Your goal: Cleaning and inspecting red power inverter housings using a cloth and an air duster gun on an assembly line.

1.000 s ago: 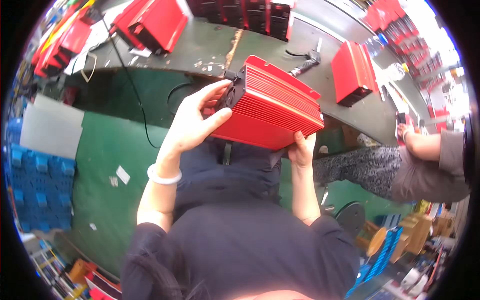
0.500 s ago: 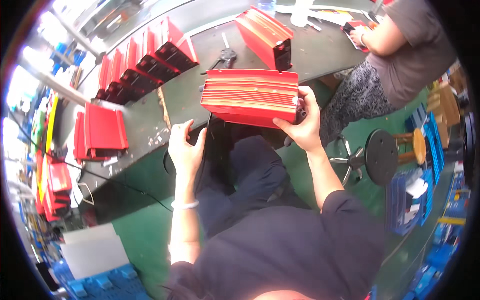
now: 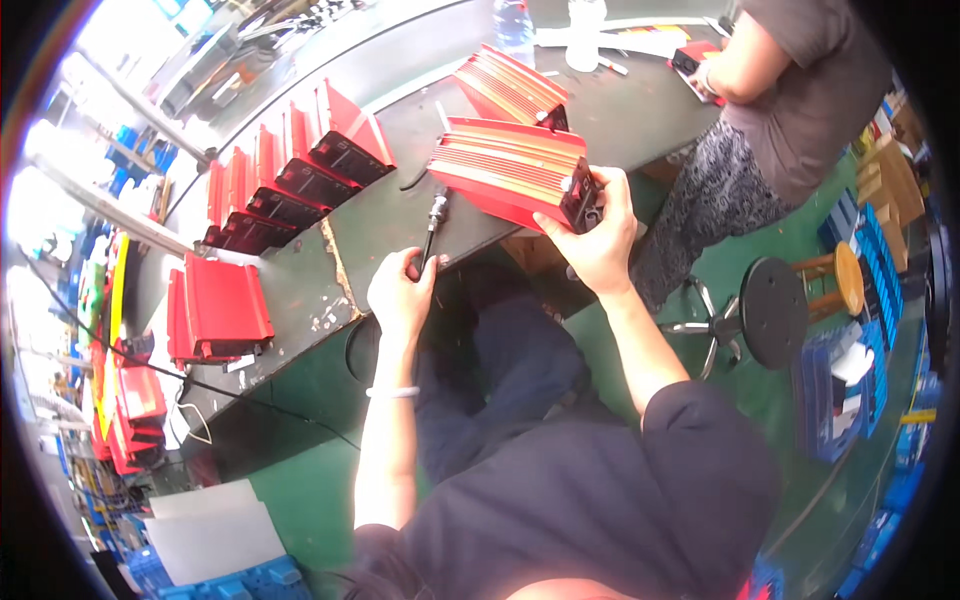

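Observation:
My right hand [image 3: 600, 235] grips a red finned metal case [image 3: 508, 165] by its right end, where a black end panel [image 3: 582, 192] carries fittings too small to make out. The case is tilted over the near edge of the bench. To its left, my left hand [image 3: 402, 295] is closed on a black cable [image 3: 429, 245], thumb and fingers together. From that grip the cable rises to a silver metal connector [image 3: 439, 206], which is apart from the case. Just behind the held case lies a second red finned case [image 3: 510, 85], partly covered by it.
On the dark bench [image 3: 300, 285], several red cases [image 3: 285, 165] stand in a row, with more red cases [image 3: 222, 305] at the near left. Bottles [image 3: 514, 35] stand at the back. A co-worker [image 3: 800, 120] handles a red item at right, near a black round stool [image 3: 773, 313].
My left hand has gone from open to closed on the cable, with the connector now showing above it. The held case has turned, bringing its black end panel into sight.

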### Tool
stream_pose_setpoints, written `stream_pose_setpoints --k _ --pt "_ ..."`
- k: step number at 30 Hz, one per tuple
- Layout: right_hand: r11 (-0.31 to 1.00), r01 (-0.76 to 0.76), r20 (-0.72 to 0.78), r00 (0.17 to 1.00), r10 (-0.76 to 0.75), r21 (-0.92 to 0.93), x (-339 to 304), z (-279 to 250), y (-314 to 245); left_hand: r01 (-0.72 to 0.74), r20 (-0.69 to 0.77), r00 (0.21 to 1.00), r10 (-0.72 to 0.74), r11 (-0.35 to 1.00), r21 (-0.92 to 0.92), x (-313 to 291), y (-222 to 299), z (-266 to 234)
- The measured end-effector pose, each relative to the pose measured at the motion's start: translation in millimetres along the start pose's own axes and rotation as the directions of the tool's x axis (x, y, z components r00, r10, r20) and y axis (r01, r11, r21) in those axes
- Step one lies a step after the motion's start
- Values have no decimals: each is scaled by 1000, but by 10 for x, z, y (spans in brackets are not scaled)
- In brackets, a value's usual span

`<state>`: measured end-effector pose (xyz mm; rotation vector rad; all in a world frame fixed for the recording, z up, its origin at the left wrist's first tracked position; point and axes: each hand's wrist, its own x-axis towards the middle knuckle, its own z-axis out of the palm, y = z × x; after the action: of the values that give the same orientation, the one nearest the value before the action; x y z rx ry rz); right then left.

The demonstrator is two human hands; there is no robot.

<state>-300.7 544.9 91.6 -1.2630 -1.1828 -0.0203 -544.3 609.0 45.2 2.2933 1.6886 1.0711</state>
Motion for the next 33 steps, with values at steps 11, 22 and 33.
stream_pose_setpoints --k 11,22,33 --pt "982 8 -256 965 -57 -190 4 811 220 54 -165 984 -64 996 -70 89 -137 149" --pt "909 49 -330 922 -201 -415 137 1197 569 112 -233 942 -241 881 -459 -59 -265 -216" --pt "890 -1 -366 912 -186 -456 377 1193 863 260 -845 494 -207 962 -84 -358 -1281 -1346"
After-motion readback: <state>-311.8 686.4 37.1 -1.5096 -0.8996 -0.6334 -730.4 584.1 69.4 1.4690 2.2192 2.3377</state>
